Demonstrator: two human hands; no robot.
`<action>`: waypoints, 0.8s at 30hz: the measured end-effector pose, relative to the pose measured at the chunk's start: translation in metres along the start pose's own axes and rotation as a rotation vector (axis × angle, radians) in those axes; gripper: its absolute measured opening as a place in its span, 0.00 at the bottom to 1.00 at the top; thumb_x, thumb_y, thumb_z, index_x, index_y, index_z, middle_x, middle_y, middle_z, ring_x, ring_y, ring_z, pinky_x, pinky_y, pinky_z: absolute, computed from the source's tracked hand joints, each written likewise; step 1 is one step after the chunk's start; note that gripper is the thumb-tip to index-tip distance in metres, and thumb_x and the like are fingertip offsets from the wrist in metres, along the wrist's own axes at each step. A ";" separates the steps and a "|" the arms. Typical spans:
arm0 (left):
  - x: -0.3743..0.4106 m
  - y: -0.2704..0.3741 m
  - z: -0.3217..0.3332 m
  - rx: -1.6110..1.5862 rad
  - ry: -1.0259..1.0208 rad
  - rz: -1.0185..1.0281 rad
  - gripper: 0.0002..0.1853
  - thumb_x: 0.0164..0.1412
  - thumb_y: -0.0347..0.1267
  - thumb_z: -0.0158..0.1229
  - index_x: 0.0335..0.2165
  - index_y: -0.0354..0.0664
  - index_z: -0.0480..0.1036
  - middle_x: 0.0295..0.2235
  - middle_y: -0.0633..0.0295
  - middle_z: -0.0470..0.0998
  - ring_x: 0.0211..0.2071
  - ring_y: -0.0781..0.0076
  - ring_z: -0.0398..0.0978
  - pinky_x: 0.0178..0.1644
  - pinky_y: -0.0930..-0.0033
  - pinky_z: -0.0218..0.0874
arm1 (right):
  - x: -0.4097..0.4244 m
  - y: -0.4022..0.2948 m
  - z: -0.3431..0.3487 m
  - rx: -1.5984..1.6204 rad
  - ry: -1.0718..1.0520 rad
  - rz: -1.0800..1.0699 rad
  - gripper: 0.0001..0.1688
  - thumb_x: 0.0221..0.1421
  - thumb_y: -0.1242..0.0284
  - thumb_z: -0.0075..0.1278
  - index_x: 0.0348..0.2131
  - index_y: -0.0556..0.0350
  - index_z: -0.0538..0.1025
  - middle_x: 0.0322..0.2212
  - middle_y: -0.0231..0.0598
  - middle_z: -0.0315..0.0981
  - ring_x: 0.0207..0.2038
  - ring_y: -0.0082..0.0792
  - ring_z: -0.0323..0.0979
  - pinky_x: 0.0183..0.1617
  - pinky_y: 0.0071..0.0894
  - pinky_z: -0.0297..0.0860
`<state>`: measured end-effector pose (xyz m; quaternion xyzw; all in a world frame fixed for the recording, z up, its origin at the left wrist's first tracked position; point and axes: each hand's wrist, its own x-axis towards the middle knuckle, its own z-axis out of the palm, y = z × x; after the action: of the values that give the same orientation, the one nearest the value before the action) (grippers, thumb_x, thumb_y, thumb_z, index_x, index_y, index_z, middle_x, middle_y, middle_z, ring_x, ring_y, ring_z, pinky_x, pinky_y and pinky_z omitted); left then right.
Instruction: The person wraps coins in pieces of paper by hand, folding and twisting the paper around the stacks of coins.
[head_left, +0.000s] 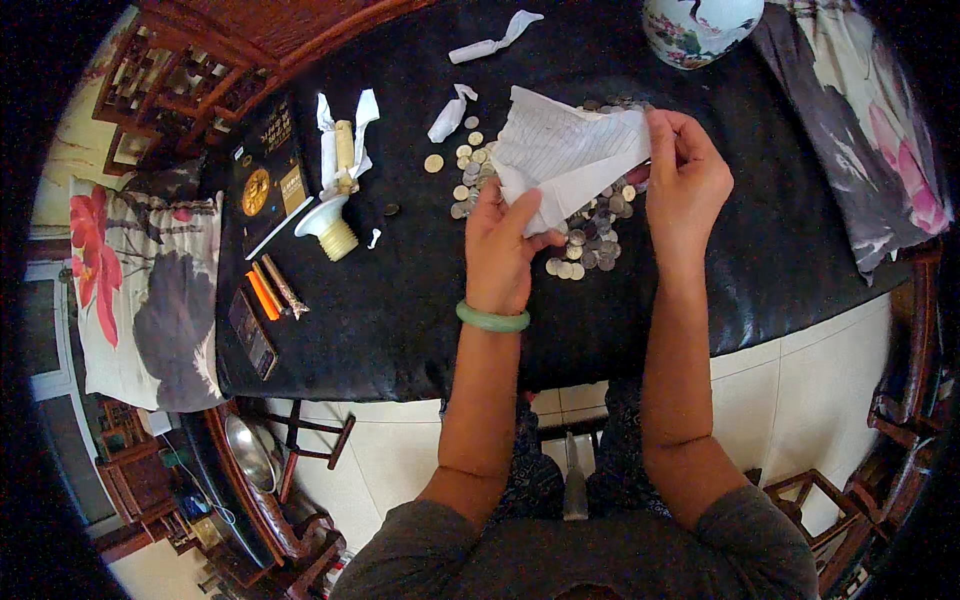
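Observation:
My left hand (510, 240), with a green bangle (493, 317) at its wrist, grips the lower left part of a sheet of lined white paper (574, 146). Between its fingers and thumb, my right hand (667, 150) pinches the paper's right end. The sheet is partly folded and hides part of a pile of coins (592, 244) lying under and around it on the black seat surface. Left of the coins lies a twisted white paper roll (450, 118); a longer one (491, 46) is farther back.
At left are more paper rolls (344, 146), a pale threaded plastic funnel-shaped piece (330, 229), a black printed box (262, 176), an orange marker or stick (262, 295) and a phone (253, 334). A painted porcelain vase (701, 30) stands at the back. Floral cushions (150, 300) flank both sides.

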<state>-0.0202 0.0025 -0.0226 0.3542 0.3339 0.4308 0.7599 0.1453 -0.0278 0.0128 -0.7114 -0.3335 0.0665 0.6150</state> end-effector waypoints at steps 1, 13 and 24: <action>-0.001 0.003 -0.001 -0.009 -0.003 0.011 0.21 0.60 0.28 0.53 0.52 0.43 0.63 0.43 0.62 0.74 0.38 0.70 0.75 0.29 0.68 0.72 | 0.001 0.000 -0.001 -0.068 0.000 -0.062 0.11 0.56 0.69 0.53 0.31 0.61 0.78 0.19 0.41 0.76 0.18 0.27 0.73 0.23 0.28 0.69; -0.004 0.008 0.013 -0.022 0.014 0.108 0.18 0.64 0.28 0.46 0.52 0.40 0.61 0.45 0.59 0.73 0.41 0.69 0.75 0.35 0.66 0.74 | -0.018 -0.005 0.012 -0.278 -0.237 -0.865 0.17 0.40 0.75 0.56 0.36 0.54 0.75 0.39 0.38 0.72 0.44 0.44 0.67 0.48 0.43 0.64; 0.000 0.015 -0.013 -0.155 0.088 0.056 0.17 0.63 0.32 0.48 0.48 0.37 0.67 0.43 0.60 0.74 0.43 0.70 0.74 0.39 0.67 0.71 | -0.033 -0.010 0.023 -0.182 -0.784 -0.617 0.13 0.35 0.72 0.62 0.25 0.53 0.75 0.29 0.36 0.72 0.36 0.40 0.70 0.37 0.35 0.63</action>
<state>-0.0375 0.0117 -0.0170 0.2841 0.3225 0.4916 0.7574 0.1048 -0.0269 0.0065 -0.5520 -0.7384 0.1142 0.3701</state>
